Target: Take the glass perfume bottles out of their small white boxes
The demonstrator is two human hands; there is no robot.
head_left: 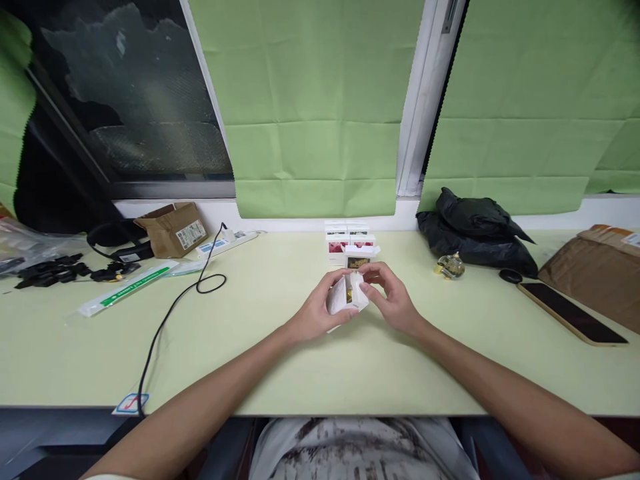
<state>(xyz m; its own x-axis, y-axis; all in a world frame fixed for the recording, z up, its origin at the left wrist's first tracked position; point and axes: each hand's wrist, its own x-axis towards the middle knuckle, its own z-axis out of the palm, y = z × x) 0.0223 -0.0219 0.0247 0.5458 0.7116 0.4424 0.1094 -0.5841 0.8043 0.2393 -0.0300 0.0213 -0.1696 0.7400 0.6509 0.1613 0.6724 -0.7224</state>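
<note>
My left hand (316,312) is wrapped round a small white carton (338,298), held tilted above the table. One end of the carton is open, and something gold-coloured shows inside; its kind is mostly hidden. With thumb and fingers, my right hand (395,301) grips the carton's edge near the open end. Just behind my hands stands a group of several small white cartons (336,249), some with red labels. One carton with a dark and gold label (357,262) has its flap raised. Farther right is a faceted glass bottle (453,266) with gold colouring.
Black plastic bags (475,233), a phone (570,312) and a brown parcel (595,270) lie to the right. At left are an open cardboard box (173,230), a power strip (227,244), a green-and-white packet (127,288) and a black cable (163,327) running over the table edge.
</note>
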